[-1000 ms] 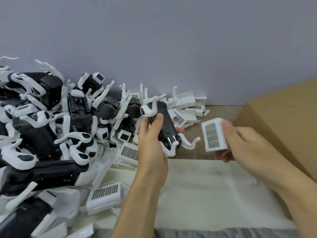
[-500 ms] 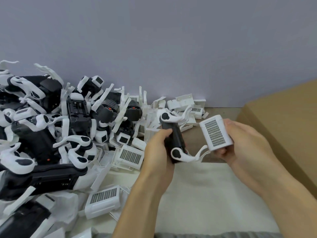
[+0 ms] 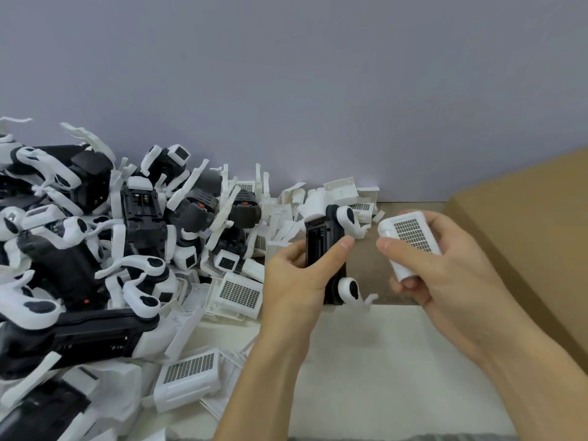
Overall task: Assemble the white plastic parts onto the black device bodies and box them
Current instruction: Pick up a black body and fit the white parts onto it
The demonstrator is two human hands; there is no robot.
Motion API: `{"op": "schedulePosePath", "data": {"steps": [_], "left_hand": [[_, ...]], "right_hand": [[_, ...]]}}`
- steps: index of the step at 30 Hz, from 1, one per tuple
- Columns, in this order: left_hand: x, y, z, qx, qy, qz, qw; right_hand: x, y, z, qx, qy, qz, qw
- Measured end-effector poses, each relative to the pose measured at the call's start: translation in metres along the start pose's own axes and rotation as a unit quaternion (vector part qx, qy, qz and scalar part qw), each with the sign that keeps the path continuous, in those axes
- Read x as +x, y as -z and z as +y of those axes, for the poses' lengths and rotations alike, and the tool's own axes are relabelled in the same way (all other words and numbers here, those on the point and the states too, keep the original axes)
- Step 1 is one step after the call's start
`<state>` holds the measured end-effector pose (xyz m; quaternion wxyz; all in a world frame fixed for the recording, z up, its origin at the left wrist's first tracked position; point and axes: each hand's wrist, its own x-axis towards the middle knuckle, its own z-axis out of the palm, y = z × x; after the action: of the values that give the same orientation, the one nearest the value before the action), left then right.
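Note:
My left hand (image 3: 297,281) grips a black device body (image 3: 323,237) upright, its open compartment facing me and white curved legs sticking out on its right side. My right hand (image 3: 442,272) holds a white plastic cover (image 3: 410,240) with a dark grid face, thumb across its front. The cover sits just right of the body, a small gap between them.
A big heap of black bodies with white legs (image 3: 95,249) fills the left. Loose white grid covers (image 3: 187,374) lie near the front and against the grey wall. A brown cardboard box (image 3: 525,224) stands at the right. Pale cloth (image 3: 366,361) covers the table below my hands.
My left hand has turned the black body so its open compartment faces me. My right hand has shifted its hold on the white cover, which stays close beside the body.

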<state>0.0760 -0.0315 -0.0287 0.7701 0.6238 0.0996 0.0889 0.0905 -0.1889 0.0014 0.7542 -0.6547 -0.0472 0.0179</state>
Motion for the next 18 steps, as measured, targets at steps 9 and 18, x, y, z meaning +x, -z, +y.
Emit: {"op": "schedulePosePath", "data": {"steps": [9,18], "left_hand": [[0.001,-0.002,0.0,-0.004,0.025,-0.029,0.999],[-0.006,-0.016,0.002,-0.062,0.047,-0.133,0.988]], "right_hand": [[-0.006,-0.006,-0.008,-0.14,0.082,0.007,0.987],[-0.011,-0.033,0.002,-0.285,0.13,-0.033,0.949]]}}
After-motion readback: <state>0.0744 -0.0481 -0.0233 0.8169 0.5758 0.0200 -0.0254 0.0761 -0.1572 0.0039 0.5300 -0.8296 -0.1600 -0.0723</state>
